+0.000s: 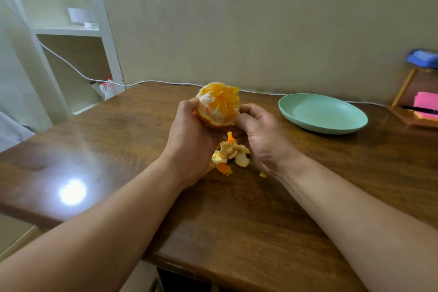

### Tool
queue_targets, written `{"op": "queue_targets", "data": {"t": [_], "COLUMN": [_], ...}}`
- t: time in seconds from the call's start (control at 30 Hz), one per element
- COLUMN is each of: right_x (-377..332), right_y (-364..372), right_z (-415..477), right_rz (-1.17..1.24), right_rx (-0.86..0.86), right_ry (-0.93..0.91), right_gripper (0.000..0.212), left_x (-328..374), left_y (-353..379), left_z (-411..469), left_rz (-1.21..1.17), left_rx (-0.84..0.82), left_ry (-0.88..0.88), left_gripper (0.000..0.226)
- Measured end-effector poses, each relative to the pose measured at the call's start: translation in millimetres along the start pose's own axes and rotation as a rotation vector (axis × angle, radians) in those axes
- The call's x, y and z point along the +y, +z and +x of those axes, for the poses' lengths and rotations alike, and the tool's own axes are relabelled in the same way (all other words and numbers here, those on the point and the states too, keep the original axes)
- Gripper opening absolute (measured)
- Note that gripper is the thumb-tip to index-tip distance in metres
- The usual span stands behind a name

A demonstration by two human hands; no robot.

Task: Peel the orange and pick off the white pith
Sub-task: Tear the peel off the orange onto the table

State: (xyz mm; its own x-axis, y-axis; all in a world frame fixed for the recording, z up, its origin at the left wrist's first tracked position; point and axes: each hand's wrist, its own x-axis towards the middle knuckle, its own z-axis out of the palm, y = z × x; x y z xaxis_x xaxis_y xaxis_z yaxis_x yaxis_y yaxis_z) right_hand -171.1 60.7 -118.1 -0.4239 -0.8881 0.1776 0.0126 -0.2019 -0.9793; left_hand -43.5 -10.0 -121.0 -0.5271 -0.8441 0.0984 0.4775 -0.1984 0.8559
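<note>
Above the middle of the table (237,220), held clear of the wood, you find the orange (219,104). Its upper part is bare and shows flesh with patches of white pith. A band of skin remains along the lower edge.

Your left hand (193,130) grips the fruit from the left and below, with the fingers curled under it and the thumb laid on its upper left side. Your right hand (259,130) meets it from the right, with the thumb and curled fingers pinching the lower right edge at the rim of the remaining skin. You cannot tell whether they grip skin or pith.

Directly beneath both hands, a heap of peel pieces (231,154) lies on the table, some white side up and some orange side up. One small scrap (262,175) lies apart from it, just beside the right wrist.

To the right of the hands and well apart from them, a green plate (322,114) sits on the table. Past it, at the far right edge, a wooden organiser (412,111) holds pink notes (425,99). A white cable (154,82) runs along the foot of the wall. A white shelf unit (104,31) stands at the far left.
</note>
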Motion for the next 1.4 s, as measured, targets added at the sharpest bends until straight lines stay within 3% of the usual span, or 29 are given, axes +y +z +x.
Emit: {"op": "queue_targets", "data": {"t": [0.23, 0.4, 0.6, 0.8, 0.9, 1.0, 1.13, 1.4], "right_x": [1, 3, 3, 3, -1, -3, -6, -2], "right_y": [-2, -5, -8, -6, -9, -11, -9, 3], "right_z": [2, 3, 4, 4, 1, 2, 1, -1], "right_rz": [0.03, -0.122, -0.153, 0.035, 0.102, 0.067, 0.075, 0.268], "right_rx": [-0.022, 0.015, -0.004, -0.086, -0.14, -0.056, 0.029, -0.069], "right_ry": [0.066, 0.002, -0.08, 0.127, 0.217, 0.21, 0.169, 0.148], "right_gripper": [0.012, 0.012, 0.012, 0.007, 0.006, 0.003, 0.015, 0.011], "left_x": [2, -1, 2, 1, 0, -2, 3, 2], "left_y": [-2, 2, 2, -3, -4, -3, -4, -11], "left_z": [-1, -3, -4, -1, 0, 1, 5, 11], "left_rz": [-0.016, 0.083, 0.031, 0.019, 0.076, 0.095, -0.023, -0.314], "left_rx": [-0.011, -0.003, -0.047, 0.007, 0.036, 0.06, 0.033, -0.013], "left_ry": [-0.023, 0.004, 0.038, 0.067, 0.103, 0.04, -0.138, -0.205], "left_gripper": [0.059, 0.06, 0.055, 0.065, 0.052, 0.049, 0.056, 0.045]}}
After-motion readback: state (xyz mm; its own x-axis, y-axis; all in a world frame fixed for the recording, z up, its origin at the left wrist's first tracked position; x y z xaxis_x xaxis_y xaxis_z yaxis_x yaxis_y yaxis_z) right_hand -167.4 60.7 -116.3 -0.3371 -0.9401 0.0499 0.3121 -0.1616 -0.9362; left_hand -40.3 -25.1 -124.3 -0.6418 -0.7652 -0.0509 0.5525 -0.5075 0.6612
